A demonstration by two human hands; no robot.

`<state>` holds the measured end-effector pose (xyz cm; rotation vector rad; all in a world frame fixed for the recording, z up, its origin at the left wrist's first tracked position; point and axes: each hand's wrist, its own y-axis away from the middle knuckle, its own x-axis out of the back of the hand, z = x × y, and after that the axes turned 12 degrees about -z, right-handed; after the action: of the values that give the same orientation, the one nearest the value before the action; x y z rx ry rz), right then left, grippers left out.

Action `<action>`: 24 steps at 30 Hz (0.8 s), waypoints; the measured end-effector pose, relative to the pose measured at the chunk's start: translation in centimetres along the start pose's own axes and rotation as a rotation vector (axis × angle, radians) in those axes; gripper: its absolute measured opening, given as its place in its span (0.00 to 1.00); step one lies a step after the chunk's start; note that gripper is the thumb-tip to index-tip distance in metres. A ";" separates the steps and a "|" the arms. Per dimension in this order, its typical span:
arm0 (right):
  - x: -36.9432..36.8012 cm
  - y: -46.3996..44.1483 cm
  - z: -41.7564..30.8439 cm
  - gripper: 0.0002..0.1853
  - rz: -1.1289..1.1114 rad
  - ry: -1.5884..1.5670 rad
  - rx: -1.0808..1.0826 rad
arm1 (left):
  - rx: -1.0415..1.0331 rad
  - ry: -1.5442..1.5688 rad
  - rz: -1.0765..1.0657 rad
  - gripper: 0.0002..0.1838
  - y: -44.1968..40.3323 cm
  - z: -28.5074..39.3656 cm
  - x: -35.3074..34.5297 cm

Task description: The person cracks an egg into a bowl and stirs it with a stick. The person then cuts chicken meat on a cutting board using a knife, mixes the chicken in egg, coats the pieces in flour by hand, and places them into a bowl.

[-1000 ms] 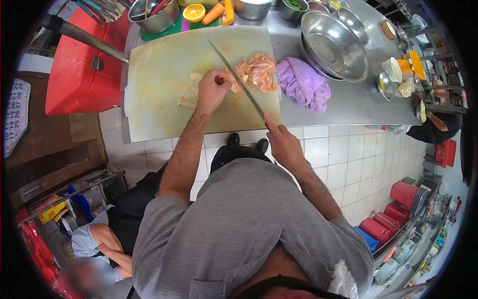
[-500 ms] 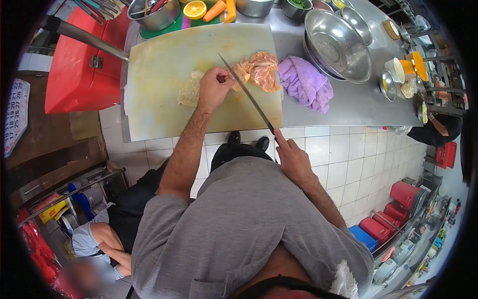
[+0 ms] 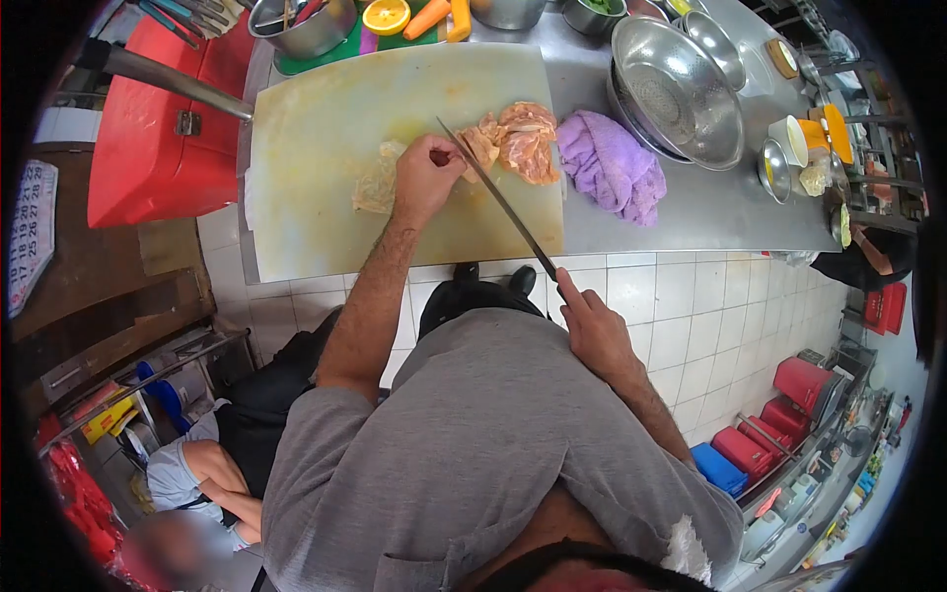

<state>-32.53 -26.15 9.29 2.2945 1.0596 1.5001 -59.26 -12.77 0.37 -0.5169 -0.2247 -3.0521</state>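
Knife gripped, my right hand draws farther off the board, likely mid-slice; my left hand curls at meat.

Right hand grips a long knife by the handle, blade slanting across raw chicken on the cutting board. Left hand, fingers curled, is beside the blade. Purple towel lies alongside the board.

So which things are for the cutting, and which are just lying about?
Cutting job:
- knife, in the right hand
- meat
- cutting board

Seemingly just lying about:
- purple cloth
- metal colander
- orange half
- red box
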 end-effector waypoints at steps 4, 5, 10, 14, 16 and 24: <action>-0.3 -0.5 0.0 0.30 -0.006 0.020 -0.010 | 0.046 -0.015 -0.006 0.10 0.1 0.2 0.1; -0.6 -0.7 0.1 0.30 0.005 0.023 -0.012 | 0.020 -0.024 -0.004 0.10 0.1 0.0 0.0; -1.5 -3.9 0.3 0.31 0.015 0.032 -0.010 | -0.028 -0.094 0.006 0.10 0.2 0.8 -0.2; -0.6 -6.5 -0.9 0.31 0.045 0.004 0.027 | -0.020 -0.108 -0.022 0.11 -0.2 -0.1 -0.2; -0.3 -7.3 -0.5 0.31 0.043 0.018 0.013 | -0.037 -0.120 -0.043 0.12 -0.4 -0.5 -0.1; 3.5 -5.1 2.1 0.29 0.399 -0.275 0.263 | 0.057 -0.056 -0.288 0.20 -2.3 2.1 0.8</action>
<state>-32.27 -19.71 8.10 2.9307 0.7955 1.1606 -59.50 -10.21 2.25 -0.6175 -0.4212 -3.2973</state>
